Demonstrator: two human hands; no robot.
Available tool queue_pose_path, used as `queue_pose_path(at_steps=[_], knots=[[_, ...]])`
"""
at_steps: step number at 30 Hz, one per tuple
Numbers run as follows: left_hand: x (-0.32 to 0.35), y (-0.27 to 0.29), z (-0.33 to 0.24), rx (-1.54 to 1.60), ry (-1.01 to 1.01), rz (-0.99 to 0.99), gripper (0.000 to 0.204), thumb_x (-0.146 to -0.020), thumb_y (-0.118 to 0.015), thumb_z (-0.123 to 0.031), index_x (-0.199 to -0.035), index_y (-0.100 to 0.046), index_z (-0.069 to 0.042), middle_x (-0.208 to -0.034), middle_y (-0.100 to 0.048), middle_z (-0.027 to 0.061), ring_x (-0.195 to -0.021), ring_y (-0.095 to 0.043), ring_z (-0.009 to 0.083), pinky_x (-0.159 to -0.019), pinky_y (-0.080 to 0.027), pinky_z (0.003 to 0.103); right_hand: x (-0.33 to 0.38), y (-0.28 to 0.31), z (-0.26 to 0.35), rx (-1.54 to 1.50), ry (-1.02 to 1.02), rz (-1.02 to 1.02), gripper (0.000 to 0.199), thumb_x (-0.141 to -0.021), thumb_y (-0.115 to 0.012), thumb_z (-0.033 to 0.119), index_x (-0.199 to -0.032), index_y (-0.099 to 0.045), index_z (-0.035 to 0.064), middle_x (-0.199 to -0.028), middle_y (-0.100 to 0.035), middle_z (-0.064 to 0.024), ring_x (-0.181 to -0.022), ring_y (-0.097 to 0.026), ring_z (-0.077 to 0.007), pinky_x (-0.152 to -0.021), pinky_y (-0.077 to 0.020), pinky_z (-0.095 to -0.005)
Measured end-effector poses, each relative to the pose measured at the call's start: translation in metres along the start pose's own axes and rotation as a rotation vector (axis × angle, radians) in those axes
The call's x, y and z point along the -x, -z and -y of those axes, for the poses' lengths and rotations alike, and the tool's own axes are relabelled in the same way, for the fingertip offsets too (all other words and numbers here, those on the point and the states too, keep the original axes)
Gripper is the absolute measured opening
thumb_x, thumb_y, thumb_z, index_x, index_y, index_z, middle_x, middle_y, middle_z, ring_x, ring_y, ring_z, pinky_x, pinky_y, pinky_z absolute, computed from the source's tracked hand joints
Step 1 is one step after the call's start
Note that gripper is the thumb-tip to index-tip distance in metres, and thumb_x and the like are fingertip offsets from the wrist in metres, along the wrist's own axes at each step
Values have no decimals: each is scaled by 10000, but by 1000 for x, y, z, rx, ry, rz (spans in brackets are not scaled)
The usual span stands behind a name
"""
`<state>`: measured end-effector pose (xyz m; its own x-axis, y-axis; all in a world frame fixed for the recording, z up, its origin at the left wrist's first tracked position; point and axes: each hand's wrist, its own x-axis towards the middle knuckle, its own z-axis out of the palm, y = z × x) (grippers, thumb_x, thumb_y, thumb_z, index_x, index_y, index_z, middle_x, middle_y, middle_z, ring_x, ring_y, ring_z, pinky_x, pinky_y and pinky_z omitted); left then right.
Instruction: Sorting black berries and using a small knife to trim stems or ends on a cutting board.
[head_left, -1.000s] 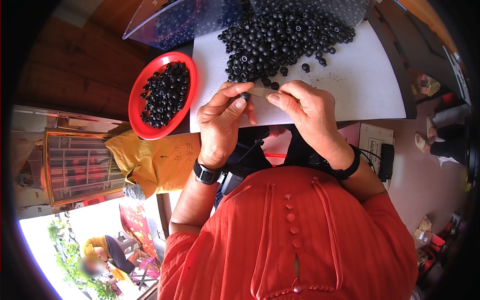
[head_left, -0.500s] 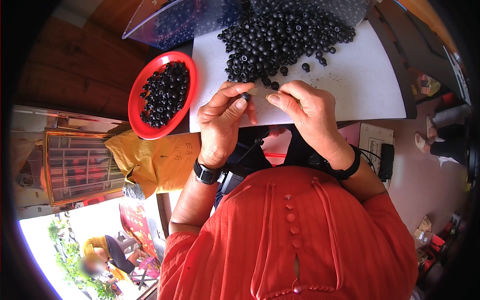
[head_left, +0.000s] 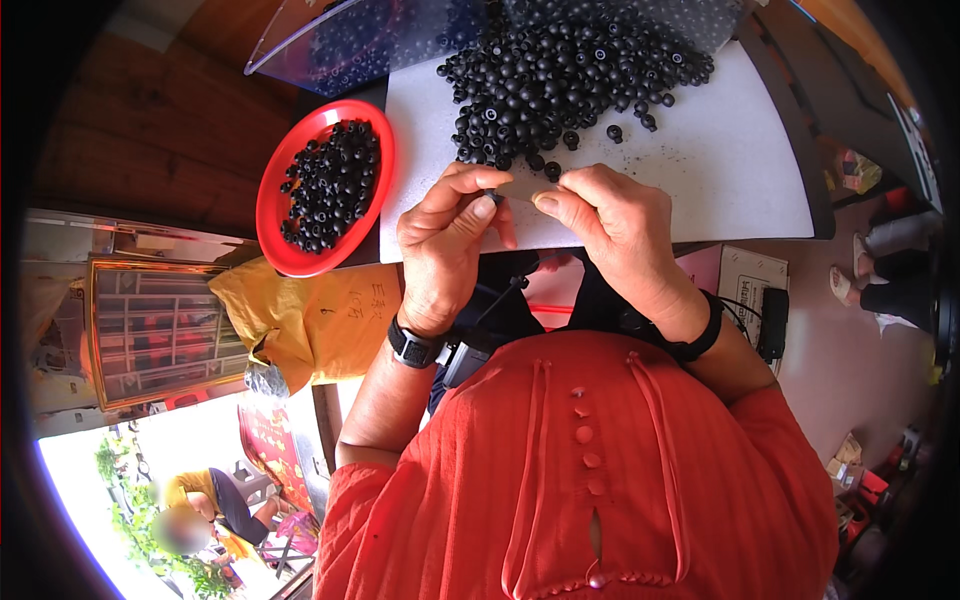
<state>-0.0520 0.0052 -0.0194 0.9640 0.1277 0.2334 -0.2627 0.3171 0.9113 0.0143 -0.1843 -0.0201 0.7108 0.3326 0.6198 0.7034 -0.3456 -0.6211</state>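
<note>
My left hand [head_left: 443, 235] pinches a small black ball-shaped part [head_left: 494, 196] between thumb and fingers, which mostly cover it. Opposite it, my right hand [head_left: 632, 225] is closed on a thin, flat blade [head_left: 522, 188] whose tip reaches the part. Just beyond the hands, a large heap of similar black parts [head_left: 560, 90], some showing a hole, spreads over the white board [head_left: 720, 170]. To the left, a red plate [head_left: 272, 225] holds many more black parts [head_left: 330, 190].
A clear plastic bin [head_left: 350, 45] stands at the far left of the board, tilted. Below the plate lies a yellow bag [head_left: 320, 320]. Dark crumbs dot the board. A seated person [head_left: 225, 500] is outside at lower left; another person's feet [head_left: 850, 275] show at right.
The blade has shifted slightly against the black part, and the part has turned a little between the left fingers. Both hands stay in nearly the same place.
</note>
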Motion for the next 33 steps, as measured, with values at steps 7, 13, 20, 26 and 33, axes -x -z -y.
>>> queue_pose_path(at_steps=[7,13,20,26,33], knots=[[-2,0,0,-7,11,25,240,-1009,-559,85,-1210,-689,57,-1132,-600,83,-827,-650,167,-733,-567,292,1,4,0,-44,4,15,276,-904,-805,279,-825,-652,64,-676,-630,-87,-553,-619,-265,-501,-459,-396],[2,2,2,-32,-15,3,260,-1004,-569,84,-1230,-693,52,-1130,-608,83,-838,-651,164,-739,-569,289,0,1,2,-68,-71,16,260,-907,-805,267,-826,-663,66,-695,-650,-93,-553,-626,-266,-510,-462,-385],[2,-7,-4,-151,7,-49,253,-984,-568,113,-1170,-721,36,-1096,-618,61,-802,-653,131,-732,-551,266,2,4,7,-67,22,62,202,-905,-806,189,-849,-677,44,-695,-644,-85,-558,-614,-235,-513,-454,-371],[0,16,-59,-593,-185,-328,259,-935,-603,107,-1137,-746,31,-1021,-646,49,-761,-629,101,-664,-544,242,0,17,5,-196,-94,43,183,-901,-811,139,-873,-679,15,-721,-654,-95,-546,-595,-211,-518,-447,-337],[-9,78,-86,-1287,-358,-357,269,-896,-679,74,-1115,-775,-49,-1072,-670,62,-941,-650,167,-730,-557,295,-8,47,-3,118,-18,1,171,-929,-775,171,-908,-683,29,-763,-670,-93,-609,-619,-234,-565,-466,-359]])
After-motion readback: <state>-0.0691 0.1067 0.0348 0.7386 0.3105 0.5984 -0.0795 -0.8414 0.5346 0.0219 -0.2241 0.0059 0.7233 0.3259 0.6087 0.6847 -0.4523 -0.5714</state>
